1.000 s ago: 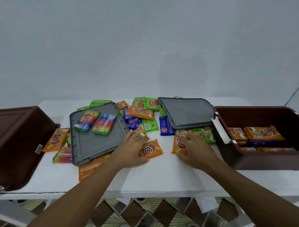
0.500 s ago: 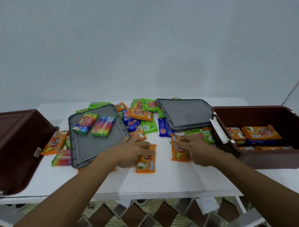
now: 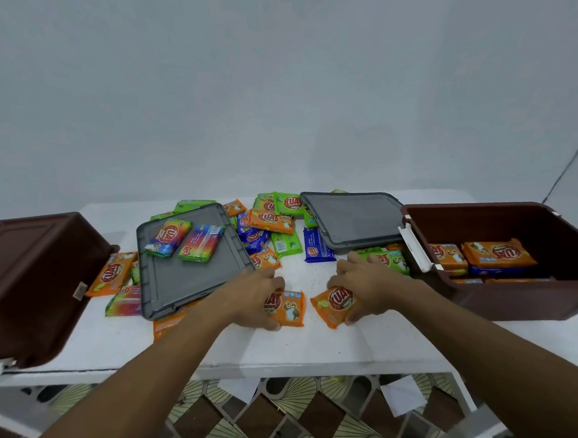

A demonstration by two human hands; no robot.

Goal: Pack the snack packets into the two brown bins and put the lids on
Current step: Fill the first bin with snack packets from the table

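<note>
Snack packets (image 3: pixel 271 219) mostly loose; right brown bin (image 3: pixel 516 303) partly filled; grey lids (image 3: pixel 191 282) off. Left hand (image 3: pixel 251 296) and right hand (image 3: pixel 366 286) each curl fingers round an orange packet (image 3: pixel 290 310).

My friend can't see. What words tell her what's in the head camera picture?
The left hand grips one orange packet, the right hand a second orange packet, on a white table littered with packets. Two grey lids lie behind; the right brown bin is partly filled, the left brown bin tipped over.
</note>
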